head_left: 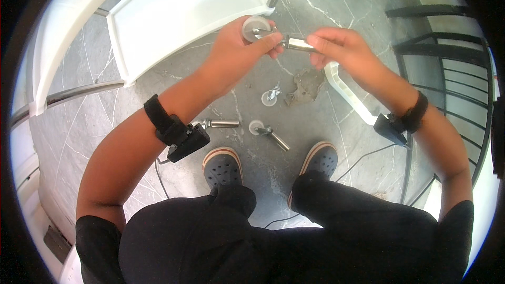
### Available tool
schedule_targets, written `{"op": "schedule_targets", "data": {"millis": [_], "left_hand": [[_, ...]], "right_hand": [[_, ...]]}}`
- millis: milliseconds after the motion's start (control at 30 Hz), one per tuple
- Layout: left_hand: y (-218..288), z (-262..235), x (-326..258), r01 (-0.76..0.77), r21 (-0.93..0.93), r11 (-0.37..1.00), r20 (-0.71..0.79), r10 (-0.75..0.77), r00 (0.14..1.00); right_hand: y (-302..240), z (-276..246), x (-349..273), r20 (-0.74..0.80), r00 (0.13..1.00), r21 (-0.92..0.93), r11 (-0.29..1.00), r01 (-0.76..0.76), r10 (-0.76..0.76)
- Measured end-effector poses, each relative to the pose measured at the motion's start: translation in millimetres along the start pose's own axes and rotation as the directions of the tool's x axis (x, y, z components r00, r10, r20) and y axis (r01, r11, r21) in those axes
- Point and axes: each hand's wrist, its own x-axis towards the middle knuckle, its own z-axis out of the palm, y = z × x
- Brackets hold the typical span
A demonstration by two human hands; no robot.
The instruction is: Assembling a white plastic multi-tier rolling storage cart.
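My left hand [232,47] is closed around a caster wheel [254,25] with a pale, translucent wheel and a metal bracket. From the caster's stem end a short chrome tube [299,44] runs to the right, and the thumb and fingers of my right hand [344,47] pinch its far end. Whether the stem sits inside the tube is too small to tell. Below my hands, a loose caster [270,96] without a tube lies on the floor. Nearer my feet lies a caster with a chrome tube [278,140] on it. Another chrome tube [223,123] has its caster end partly hidden by my left wrist device.
A white shelf [184,8] on chrome poles [87,92] stands at the upper left. A white curved handle-like piece [351,97] lies below my right hand. To the right is a black metal rack [444,50]. Black cables [368,153] cross the grey marbled floor [173,89] by my shoes.
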Motion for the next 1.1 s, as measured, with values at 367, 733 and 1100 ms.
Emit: {"op": "schedule_targets", "data": {"millis": [367, 733, 1100], "left_hand": [[-0.8, 2.1, -2.0, 0.016, -0.162, 0.987, -0.064, -0.027, 0.998], [0.4, 0.7, -3.9, 0.023, -0.090, 0.996, -0.061, -0.028, 0.998], [7.8, 1.3, -10.0, 0.010, -0.005, 1.000, 0.006, -0.010, 1.000]], "right_hand": [[-6.3, 6.7, -0.7, -0.048, 0.832, -0.595, 0.684, 0.421, -0.553], [-3.6, 10.9, -1.5, -0.075, 0.985, -0.089, 0.985, 0.148, -0.155], [13.5, 3.7, -2.7, 0.120, 0.993, 0.207, 0.978, -0.017, -0.008]]}}
